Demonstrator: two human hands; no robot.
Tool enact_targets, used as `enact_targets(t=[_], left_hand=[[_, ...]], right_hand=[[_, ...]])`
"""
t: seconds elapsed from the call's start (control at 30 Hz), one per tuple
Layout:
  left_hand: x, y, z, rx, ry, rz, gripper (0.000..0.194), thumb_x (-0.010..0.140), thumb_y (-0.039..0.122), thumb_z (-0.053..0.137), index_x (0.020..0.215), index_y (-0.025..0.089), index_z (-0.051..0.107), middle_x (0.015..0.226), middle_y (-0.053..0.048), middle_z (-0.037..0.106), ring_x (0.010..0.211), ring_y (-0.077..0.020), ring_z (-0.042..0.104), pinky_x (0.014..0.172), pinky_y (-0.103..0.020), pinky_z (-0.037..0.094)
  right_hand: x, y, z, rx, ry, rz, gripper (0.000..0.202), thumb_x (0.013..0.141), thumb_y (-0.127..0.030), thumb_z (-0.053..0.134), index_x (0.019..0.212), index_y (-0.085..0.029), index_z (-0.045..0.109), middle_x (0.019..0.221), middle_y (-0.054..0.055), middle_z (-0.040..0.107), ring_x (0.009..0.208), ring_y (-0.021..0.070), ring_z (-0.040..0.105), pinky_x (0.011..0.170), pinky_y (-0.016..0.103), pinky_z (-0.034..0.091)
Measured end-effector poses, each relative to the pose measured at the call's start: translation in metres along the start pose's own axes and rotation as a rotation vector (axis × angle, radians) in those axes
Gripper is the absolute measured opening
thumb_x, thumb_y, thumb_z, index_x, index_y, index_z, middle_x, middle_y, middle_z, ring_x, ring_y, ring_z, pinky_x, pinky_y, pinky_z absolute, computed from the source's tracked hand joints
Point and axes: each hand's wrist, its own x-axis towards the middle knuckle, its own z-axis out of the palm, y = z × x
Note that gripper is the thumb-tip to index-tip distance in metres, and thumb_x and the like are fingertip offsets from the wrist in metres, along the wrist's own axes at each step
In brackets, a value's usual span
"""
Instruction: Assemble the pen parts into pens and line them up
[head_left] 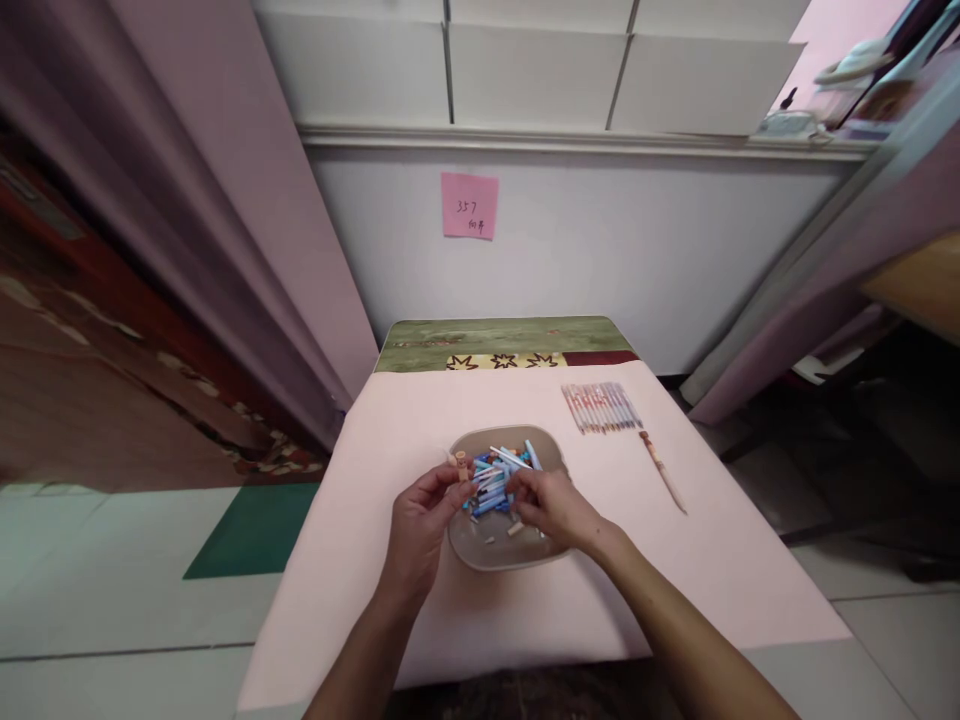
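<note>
A grey-brown bowl (501,556) stands on the pink-covered table, heaped with blue and white pen parts (491,490) and a few small loose pieces. At its left rim, my left hand (429,510) pinches a small tan pen piece (461,462) upright between thumb and fingers. My right hand (551,505) reaches into the bowl's right side, its fingers bent together over the parts; what they hold, if anything, is hidden. To the right of the bowl, a row of slim pens (601,408) lies side by side, with a single pen (663,472) slanting below it.
The table has a pink cover (360,560) with a green wood-patterned strip (420,340) at the far edge. Behind rises a white wall with a pink note (469,206). Curtains hang on both sides. A dark chair-like shape stands at the right.
</note>
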Motion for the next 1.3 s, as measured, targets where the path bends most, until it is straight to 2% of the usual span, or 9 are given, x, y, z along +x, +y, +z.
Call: enact_targets(t=[0.13, 0.3, 0.47, 0.57, 0.67, 0.83, 0.97, 1.13, 1.3], left_hand=[[-0.001, -0.002, 0.003, -0.003, -0.021, -0.014, 0.016, 0.068, 0.021, 0.077, 0.083, 0.017, 0.072, 0.101, -0.006, 0.074, 0.101, -0.0222, 0.064, 0.093, -0.035, 0.047], [-0.001, -0.005, 0.003, 0.000, -0.036, -0.014, 0.015, 0.068, 0.021, 0.076, 0.082, 0.017, 0.072, 0.101, -0.005, 0.074, 0.102, -0.0214, 0.063, 0.094, -0.033, 0.047], [-0.003, -0.004, 0.005, 0.024, -0.051, -0.012, 0.015, 0.069, 0.022, 0.076, 0.082, 0.017, 0.071, 0.102, -0.005, 0.073, 0.102, -0.0218, 0.063, 0.093, -0.032, 0.047], [-0.005, -0.004, 0.007, 0.055, -0.038, 0.008, 0.013, 0.067, 0.022, 0.076, 0.078, 0.017, 0.071, 0.095, -0.005, 0.074, 0.098, -0.0220, 0.065, 0.089, -0.032, 0.050], [-0.005, -0.009, 0.010, 0.124, -0.068, 0.072, 0.012, 0.067, 0.023, 0.076, 0.076, 0.017, 0.070, 0.096, -0.006, 0.073, 0.095, -0.0225, 0.065, 0.086, -0.033, 0.052], [-0.006, -0.021, 0.013, 0.243, -0.146, 0.196, 0.008, 0.071, 0.022, 0.073, 0.077, 0.018, 0.070, 0.108, -0.009, 0.068, 0.105, -0.0250, 0.063, 0.090, -0.036, 0.051], [-0.008, -0.021, 0.014, 0.361, -0.178, 0.272, 0.008, 0.076, 0.024, 0.069, 0.083, 0.020, 0.071, 0.111, -0.009, 0.066, 0.106, -0.0244, 0.062, 0.092, -0.038, 0.050], [-0.010, -0.016, 0.012, 0.529, -0.181, 0.351, 0.008, 0.079, 0.025, 0.066, 0.084, 0.021, 0.071, 0.109, -0.010, 0.066, 0.107, -0.0251, 0.061, 0.096, -0.041, 0.047], [-0.012, -0.012, 0.012, 0.584, -0.179, 0.350, 0.009, 0.079, 0.026, 0.066, 0.084, 0.023, 0.073, 0.110, -0.009, 0.067, 0.108, -0.0254, 0.060, 0.096, -0.040, 0.045]], right_hand=[[-0.003, 0.006, -0.006, 0.313, 0.049, 0.034, 0.008, 0.078, -0.020, 0.058, 0.082, -0.017, 0.064, 0.061, -0.004, 0.055, 0.054, 0.0094, 0.049, 0.052, 0.019, 0.035], [-0.005, -0.002, -0.009, 0.663, 0.019, 0.059, 0.020, 0.081, -0.035, 0.061, 0.086, -0.016, 0.061, 0.061, -0.005, 0.053, 0.052, 0.0085, 0.048, 0.051, 0.020, 0.038], [-0.007, -0.005, -0.009, 0.767, 0.044, 0.104, 0.034, 0.080, -0.047, 0.064, 0.090, -0.014, 0.065, 0.063, -0.002, 0.059, 0.054, 0.0094, 0.054, 0.054, 0.022, 0.045], [-0.008, -0.007, -0.012, 0.837, 0.094, 0.136, 0.038, 0.076, -0.046, 0.069, 0.098, -0.015, 0.066, 0.072, 0.000, 0.065, 0.063, 0.0111, 0.061, 0.063, 0.025, 0.050], [-0.012, -0.018, -0.021, 0.889, 0.153, 0.119, 0.036, 0.073, -0.042, 0.074, 0.096, -0.015, 0.064, 0.073, 0.001, 0.067, 0.065, 0.0122, 0.063, 0.063, 0.025, 0.052], [-0.020, -0.046, -0.036, 0.764, 0.202, 0.030, 0.024, 0.079, -0.037, 0.069, 0.088, -0.015, 0.064, 0.065, 0.000, 0.067, 0.057, 0.0119, 0.062, 0.057, 0.023, 0.050], [-0.025, -0.061, -0.038, 0.570, 0.220, -0.003, 0.016, 0.083, -0.032, 0.063, 0.083, -0.016, 0.065, 0.062, -0.002, 0.064, 0.057, 0.0116, 0.061, 0.056, 0.021, 0.048], [-0.025, -0.065, -0.033, 0.426, 0.211, -0.011, 0.014, 0.084, -0.030, 0.060, 0.080, -0.017, 0.065, 0.062, -0.002, 0.062, 0.056, 0.0112, 0.058, 0.054, 0.021, 0.046], [-0.022, -0.062, -0.032, 0.286, 0.212, -0.030, 0.013, 0.083, -0.030, 0.062, 0.078, -0.019, 0.067, 0.060, -0.002, 0.061, 0.054, 0.0115, 0.055, 0.050, 0.021, 0.041]])
